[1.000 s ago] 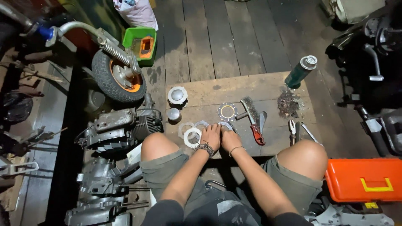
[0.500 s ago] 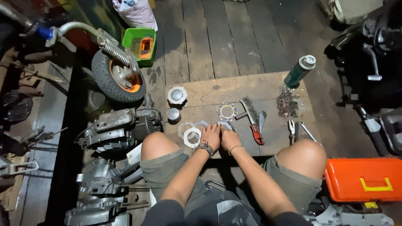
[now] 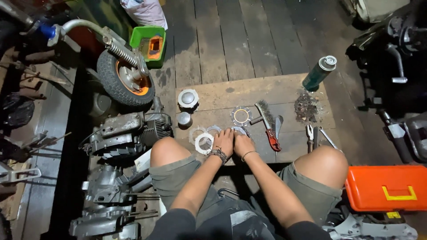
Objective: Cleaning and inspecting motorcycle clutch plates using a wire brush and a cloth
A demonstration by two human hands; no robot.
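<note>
I sit with knees apart over a wooden board (image 3: 249, 91) on the floor. My left hand (image 3: 224, 141) and my right hand (image 3: 242, 143) rest side by side on the board, fingers pressed on a metal ring part (image 3: 239, 130) that they mostly hide. To the left of my left hand lie flat metal rings (image 3: 203, 141). A toothed disc (image 3: 241, 116) sits just beyond my hands. A red-handled tool and wire brush (image 3: 268, 126) lie right of my right hand. How firmly the fingers grip is hidden.
A round metal cap (image 3: 188, 98) and small cylinder (image 3: 184, 119) sit at the board's left. A green spray can (image 3: 319, 73), debris pile (image 3: 305, 106) and pliers (image 3: 313, 135) lie right. An engine (image 3: 126, 133), small wheel (image 3: 124, 80), green box (image 3: 149, 44) and orange toolbox (image 3: 386, 187) surround me.
</note>
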